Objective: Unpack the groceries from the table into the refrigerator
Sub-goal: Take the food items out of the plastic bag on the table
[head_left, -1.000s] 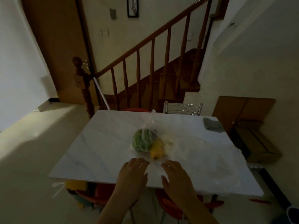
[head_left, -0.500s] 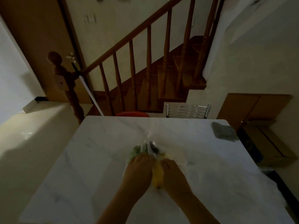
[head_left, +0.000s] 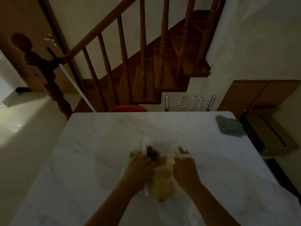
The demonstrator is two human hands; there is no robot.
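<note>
A clear plastic bag (head_left: pixel 150 144) of produce lies in the middle of the white marble table (head_left: pixel 97 144). Inside it I see a yellow fruit (head_left: pixel 162 185) and a bit of green vegetable (head_left: pixel 132 154), mostly hidden. My left hand (head_left: pixel 140 167) grips the bag's left side over the green item. My right hand (head_left: pixel 184 167) pinches the bag's plastic on the right side. Both hands are blurred by motion. No refrigerator is in view.
A grey folded cloth (head_left: pixel 229 126) lies at the table's far right corner. A metal chair back (head_left: pixel 189 103) and a red chair (head_left: pixel 127 109) stand behind the far edge. A wooden staircase (head_left: pixel 146 70) rises beyond; cardboard boxes (head_left: pixel 267 121) sit at the right.
My hands went from resting at the table's near edge to reaching in and gripping the bag. The view has moved closer over the table, and the bag's upright knot is now pulled down.
</note>
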